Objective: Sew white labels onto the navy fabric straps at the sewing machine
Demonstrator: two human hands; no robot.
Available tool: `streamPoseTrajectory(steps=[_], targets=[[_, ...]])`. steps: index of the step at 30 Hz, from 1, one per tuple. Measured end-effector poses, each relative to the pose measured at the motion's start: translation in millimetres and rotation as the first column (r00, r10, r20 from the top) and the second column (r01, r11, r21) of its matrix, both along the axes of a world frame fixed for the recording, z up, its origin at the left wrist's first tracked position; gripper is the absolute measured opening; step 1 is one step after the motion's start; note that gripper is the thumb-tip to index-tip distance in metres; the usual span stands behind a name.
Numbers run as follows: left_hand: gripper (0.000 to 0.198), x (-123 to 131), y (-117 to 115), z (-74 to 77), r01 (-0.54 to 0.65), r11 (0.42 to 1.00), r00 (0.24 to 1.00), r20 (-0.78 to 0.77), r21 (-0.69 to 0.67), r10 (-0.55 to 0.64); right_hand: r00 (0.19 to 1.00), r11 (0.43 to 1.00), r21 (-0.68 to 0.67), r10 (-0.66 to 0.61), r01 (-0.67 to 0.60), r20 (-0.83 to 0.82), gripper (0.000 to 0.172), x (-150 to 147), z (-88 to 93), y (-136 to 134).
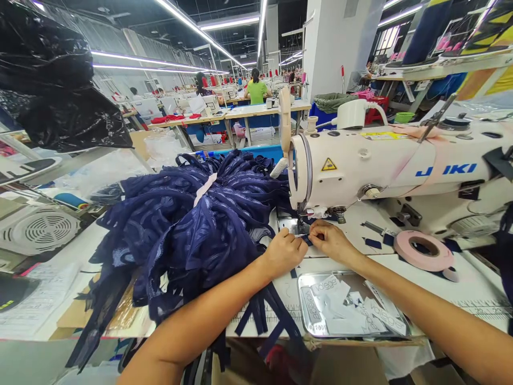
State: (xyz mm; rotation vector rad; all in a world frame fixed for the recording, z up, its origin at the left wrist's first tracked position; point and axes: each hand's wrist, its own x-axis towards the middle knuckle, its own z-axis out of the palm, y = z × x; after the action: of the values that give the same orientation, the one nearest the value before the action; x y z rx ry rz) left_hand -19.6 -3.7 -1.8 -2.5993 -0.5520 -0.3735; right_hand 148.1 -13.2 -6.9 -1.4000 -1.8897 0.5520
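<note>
Just in front of the needle of the white sewing machine [336, 166], my left hand [284, 250] is closed, its fingers curled on a bit of navy fabric [308, 238]. My right hand [331, 239] pinches the same fabric from the other side, thumb and forefinger together. Both hands are close to the presser foot [301, 225] over the metal needle plate. A large heap of navy lace garments [192, 224] lies left of the needle, bound with a pale strip [205, 190]. Loose navy straps hang over the table's front edge. My fingers hide most of the held piece.
A metal tray [302, 315] of printed white labels sits at the front edge under my right forearm. A pink tape roll [424, 251] lies to the right, near small navy scraps [373, 244]. A black plastic bag [60, 80] is at upper left. People sit at machines farther back.
</note>
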Motion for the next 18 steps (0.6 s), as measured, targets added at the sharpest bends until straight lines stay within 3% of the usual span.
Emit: streamPoseTrajectory(steps=[13, 18], targets=[[0.016, 3.6, 3.6, 9.5, -0.011, 0.995, 0.992, -0.127, -0.096, -0.001, 0.998, 0.999, 0.01, -0.048, 0.049, -0.043, 0.018, -2.1, -2.9, -0.2], [0.013, 3.6, 5.2, 10.4, 0.002, 0.994, 0.989, -0.15, -0.113, -0.019, 0.999, 1.0, -0.003, -0.014, 0.014, -0.048, 0.017, -1.3, -3.6, -0.8]])
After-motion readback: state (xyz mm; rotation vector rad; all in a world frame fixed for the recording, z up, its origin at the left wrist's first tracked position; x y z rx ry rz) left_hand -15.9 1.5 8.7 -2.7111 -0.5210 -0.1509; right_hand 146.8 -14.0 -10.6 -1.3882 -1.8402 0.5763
